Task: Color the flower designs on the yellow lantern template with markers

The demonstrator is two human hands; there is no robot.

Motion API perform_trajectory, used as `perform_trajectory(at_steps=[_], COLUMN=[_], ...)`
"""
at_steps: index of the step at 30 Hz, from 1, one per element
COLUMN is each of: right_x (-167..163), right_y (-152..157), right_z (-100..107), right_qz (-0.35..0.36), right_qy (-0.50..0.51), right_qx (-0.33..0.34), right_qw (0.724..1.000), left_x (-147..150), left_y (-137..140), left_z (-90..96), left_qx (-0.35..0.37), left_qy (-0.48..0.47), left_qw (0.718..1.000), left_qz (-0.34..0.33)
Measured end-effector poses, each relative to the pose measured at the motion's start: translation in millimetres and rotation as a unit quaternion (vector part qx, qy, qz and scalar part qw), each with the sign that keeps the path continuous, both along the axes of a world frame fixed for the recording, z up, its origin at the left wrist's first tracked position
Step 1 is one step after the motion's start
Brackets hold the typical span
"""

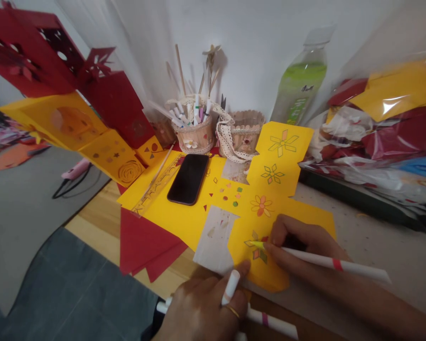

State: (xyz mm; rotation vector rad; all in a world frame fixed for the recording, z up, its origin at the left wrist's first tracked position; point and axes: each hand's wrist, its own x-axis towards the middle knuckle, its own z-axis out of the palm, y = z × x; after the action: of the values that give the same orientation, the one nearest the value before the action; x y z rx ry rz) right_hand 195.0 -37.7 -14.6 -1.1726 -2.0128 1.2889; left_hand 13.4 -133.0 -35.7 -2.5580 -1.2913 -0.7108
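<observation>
My right hand (pixel 305 241) is closed around a felt-tip marker (pixel 315 256) with a white barrel, a red band and a yellow tip. That tip touches a petal of the lowest flower drawing (pixel 257 251) on a yellow paper cutout (pixel 280 208). Three other drawn flowers run up the cutout, the one just above partly coloured orange. Between the fingers of my left hand (pixel 206 308) are several white markers, one (pixel 230 286) standing up and another with a purple band (pixel 266 319) beneath. One left fingertip presses the cutout's lower left edge.
A black phone (pixel 189 179) and a clear ruler (pixel 158 182) lie on yellow paper. Behind stand a basket of markers (pixel 193 135), another basket (pixel 246 135) and a green drink bottle (pixel 300 85). Red and yellow paper boxes (pixel 110 104) rise at left; plastic-wrapped paper (pixel 394 109) is right.
</observation>
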Motion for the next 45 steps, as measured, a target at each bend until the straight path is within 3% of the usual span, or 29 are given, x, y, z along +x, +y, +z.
perform_trajectory(at_steps=[5, 13, 20, 45], right_x=[0.9, 1.4, 1.9, 0.9], right_y=[0.5, 1.1, 2.1, -0.5], right_z=[2.3, 1.5, 2.6, 0.1], right_qz=[0.004, 0.011, 0.019, 0.023], right_qy=[-0.008, -0.003, -0.010, 0.006], right_qx=[0.014, 0.003, 0.013, -0.011], right_qw=[1.000, 1.000, 1.000, 1.000], left_x=[2.0, 1.8, 1.5, 1.4], left_y=[1.7, 2.6, 3.7, 2.7], left_z=[1.8, 1.6, 0.7, 2.7], left_qx=[0.025, -0.002, 0.024, 0.003], left_qy=[-0.014, -0.013, -0.002, -0.007], left_qw=[1.000, 1.000, 1.000, 1.000], left_qz=[0.007, 0.005, 0.005, 0.001])
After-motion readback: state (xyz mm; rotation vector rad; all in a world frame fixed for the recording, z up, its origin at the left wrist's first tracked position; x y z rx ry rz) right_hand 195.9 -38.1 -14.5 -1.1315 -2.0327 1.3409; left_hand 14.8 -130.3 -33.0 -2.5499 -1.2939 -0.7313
